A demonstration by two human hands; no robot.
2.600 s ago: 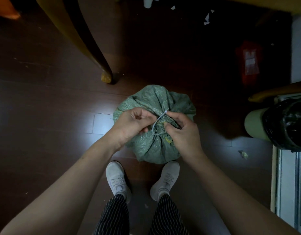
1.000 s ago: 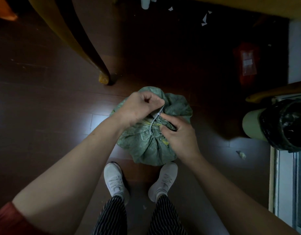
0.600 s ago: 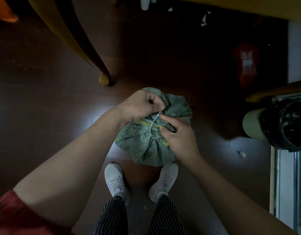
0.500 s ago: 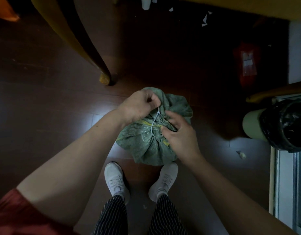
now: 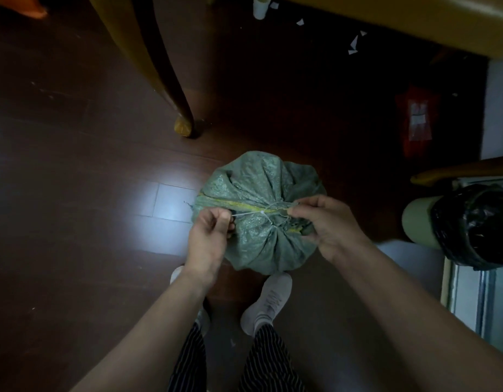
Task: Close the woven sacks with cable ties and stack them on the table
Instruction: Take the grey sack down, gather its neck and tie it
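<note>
1. We see a green woven plastic sack (image 5: 256, 182) standing on the dark brown wooden floor (image 5: 74, 199), just ahead of a pair of white sneakers (image 5: 270, 301) (striped trouser legs (image 5: 270, 360) show below them).
2. The sack's mouth is gathered into a bunched neck on top, and a yellow stripe (image 5: 239, 204) crosses the fabric.
3. A thin white cable tie (image 5: 246, 214) circles that neck, and its free tail runs out straight towards the left.
4. The left hand (image 5: 209, 236) pinches the end of the tail between thumb and forefinger, with the other fingers curled in.
5. The right hand (image 5: 329, 224) pinches the bunched neck with the tips of thumb and forefinger, at the spot where the tie loops. We cannot tell whether the tie itself also lies between them.
6. Beyond the sack a curved yellow-brown wooden furniture leg (image 5: 171, 80) comes down to the floor, well apart from it.
7. To the right stands a pale green bin (image 5: 417, 222) with a black plastic liner (image 5: 476, 227).
8. A red packet (image 5: 417, 120) lies in shadow farther back, and small white paper scraps (image 5: 353, 46) dot the floor near the top edge.
</note>
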